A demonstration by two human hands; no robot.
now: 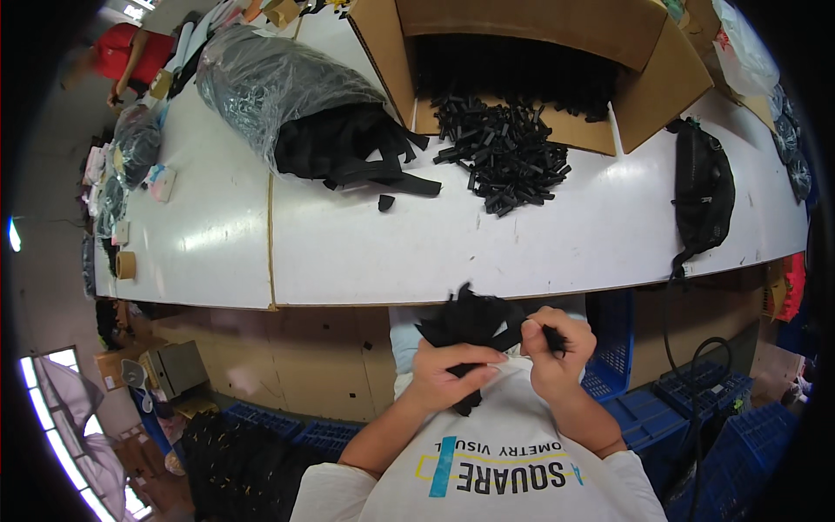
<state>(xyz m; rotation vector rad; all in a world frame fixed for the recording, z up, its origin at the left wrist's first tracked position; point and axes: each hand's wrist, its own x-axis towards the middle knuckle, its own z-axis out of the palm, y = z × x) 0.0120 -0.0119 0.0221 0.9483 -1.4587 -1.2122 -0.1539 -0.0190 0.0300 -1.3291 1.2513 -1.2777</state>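
Note:
Close to my body, below the table's front edge, my left hand [441,374] is closed round a bunch of black fabric strips [470,317]. Their loose ends stick up above the hand, and a dark end hangs below it. Just to the right, my right hand [559,348] pinches a black strip by the bunch, with a dark end showing by its fingers. Where the two hands' pieces join cannot be made out. Farther off on the white table [365,248] lies a heap of small black pieces [504,157], spilling from an open cardboard box [644,43].
A clear plastic bag [270,83] of black fabric strips [339,143] lies left of the box. A small black scrap [386,203] is near it. To the right rests a black waist bag [703,191]. Blue crates [644,418] stand below. Far left is a person in red [135,56].

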